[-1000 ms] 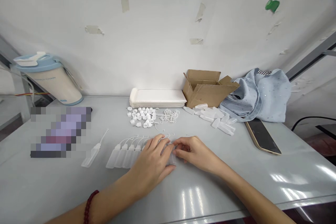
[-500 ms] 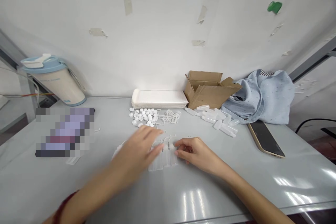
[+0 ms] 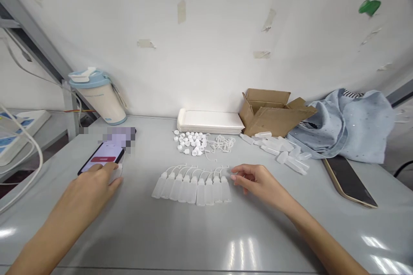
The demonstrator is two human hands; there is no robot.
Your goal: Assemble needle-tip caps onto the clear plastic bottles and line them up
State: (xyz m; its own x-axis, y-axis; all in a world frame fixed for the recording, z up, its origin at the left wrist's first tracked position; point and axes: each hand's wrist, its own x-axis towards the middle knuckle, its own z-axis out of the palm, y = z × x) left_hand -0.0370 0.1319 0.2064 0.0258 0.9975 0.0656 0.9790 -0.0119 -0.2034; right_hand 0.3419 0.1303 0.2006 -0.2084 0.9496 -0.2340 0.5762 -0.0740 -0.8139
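My left hand (image 3: 90, 191) is over the near end of a phone (image 3: 108, 150) with a lit, partly blurred screen; its fingers are stretched out and the thumb stands apart. Beside those fingertips lies a small clear plastic piece (image 3: 118, 172), partly covered. My right hand (image 3: 261, 184) rests on the table with loosely bent fingers, thumb and forefinger a little apart, nothing visible between them. Just left of it runs a row of several translucent squeeze bottles (image 3: 189, 189), laid side by side, with thin white looped straps at their necks.
Behind the row are loose white caps (image 3: 193, 139) and a heap of white straps (image 3: 222, 144). More bottles (image 3: 277, 146) lie before a cardboard box (image 3: 277, 116). A white stack (image 3: 209, 121), tumbler (image 3: 103, 99), blue cloth (image 3: 351, 124) and second phone (image 3: 350, 180) stand around.
My left hand has swung left from above the bottle row to the lit phone, uncovering the row. My right hand stays by the row's right end. The view has shifted left.
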